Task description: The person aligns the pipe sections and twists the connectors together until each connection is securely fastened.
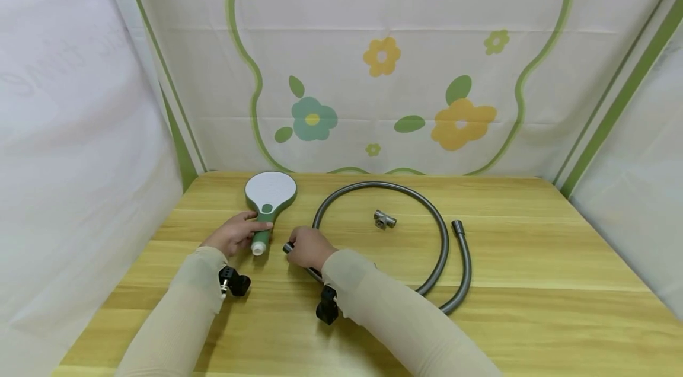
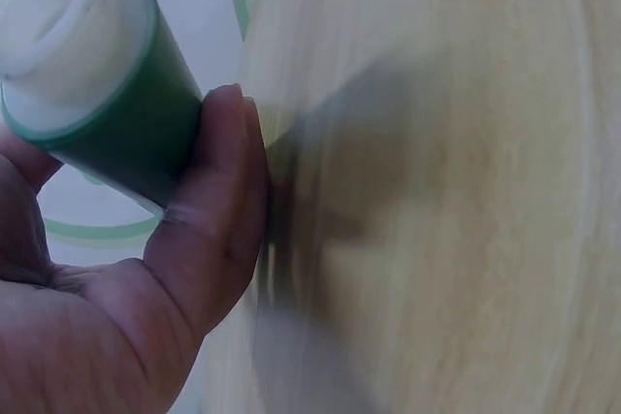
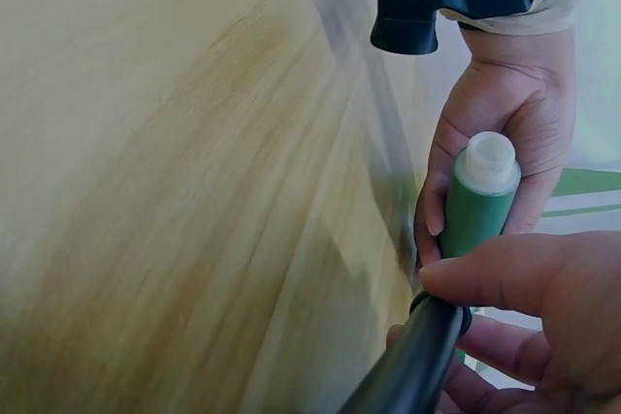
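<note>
A green shower head (image 1: 271, 190) with a white face lies toward the back left, its handle pointing at me. My left hand (image 1: 235, 233) grips that handle just behind the white threaded end (image 2: 58, 26), thumb across the top and fingers underneath. To the right of it, my right hand (image 1: 310, 248) pinches one end of a grey shower hose (image 1: 443, 235). The held hose end (image 3: 412, 356) lies between thumb and fingers, pointing left toward the handle, with a gap between them in the head view. The hose loops round behind my right hand, partly hidden by the forearm.
Inside the hose loop lies a small metal tee fitting (image 1: 384, 220). The hose's other end (image 1: 458, 227) rests on the wooden table (image 1: 533, 258) at the right. Fabric walls (image 1: 341, 86) with printed flowers stand at the back and both sides.
</note>
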{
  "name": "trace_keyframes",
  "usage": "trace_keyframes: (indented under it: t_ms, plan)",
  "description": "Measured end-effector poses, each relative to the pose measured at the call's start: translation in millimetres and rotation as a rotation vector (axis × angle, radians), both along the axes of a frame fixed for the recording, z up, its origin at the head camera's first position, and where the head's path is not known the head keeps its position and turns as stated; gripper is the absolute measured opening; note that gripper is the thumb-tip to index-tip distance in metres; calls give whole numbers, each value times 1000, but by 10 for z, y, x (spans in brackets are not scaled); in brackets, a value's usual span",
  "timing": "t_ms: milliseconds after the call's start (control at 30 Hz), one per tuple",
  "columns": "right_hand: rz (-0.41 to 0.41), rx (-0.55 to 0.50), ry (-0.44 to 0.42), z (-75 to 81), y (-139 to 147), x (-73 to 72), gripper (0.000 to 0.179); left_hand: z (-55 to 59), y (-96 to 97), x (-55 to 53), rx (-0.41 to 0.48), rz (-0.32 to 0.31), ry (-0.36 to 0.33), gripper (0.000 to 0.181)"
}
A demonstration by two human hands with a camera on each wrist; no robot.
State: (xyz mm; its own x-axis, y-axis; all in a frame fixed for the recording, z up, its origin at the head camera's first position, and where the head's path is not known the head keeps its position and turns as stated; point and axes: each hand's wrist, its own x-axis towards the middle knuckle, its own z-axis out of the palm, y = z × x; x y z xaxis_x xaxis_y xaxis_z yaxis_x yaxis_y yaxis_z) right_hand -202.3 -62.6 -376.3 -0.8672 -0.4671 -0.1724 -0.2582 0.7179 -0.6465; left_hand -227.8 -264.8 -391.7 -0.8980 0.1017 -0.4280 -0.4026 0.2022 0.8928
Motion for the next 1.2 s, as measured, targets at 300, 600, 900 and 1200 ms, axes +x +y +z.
trace_keyframes:
  t_ms: [300,600,900,1200]
  plan:
    - [4,3,-30,23,19,-27,20,20,4,-17,14,4,-14,82]
    - [-49,-63,-93,55,67,-3,5,0,28,16,26,11,-4,79]
    - [-54,-122,-77,92,138,-25,18,58,140,20,11,33,20,80]
    - [-57,-213,-126,89,188,-91,21,126,257,-1,50,79,77,77]
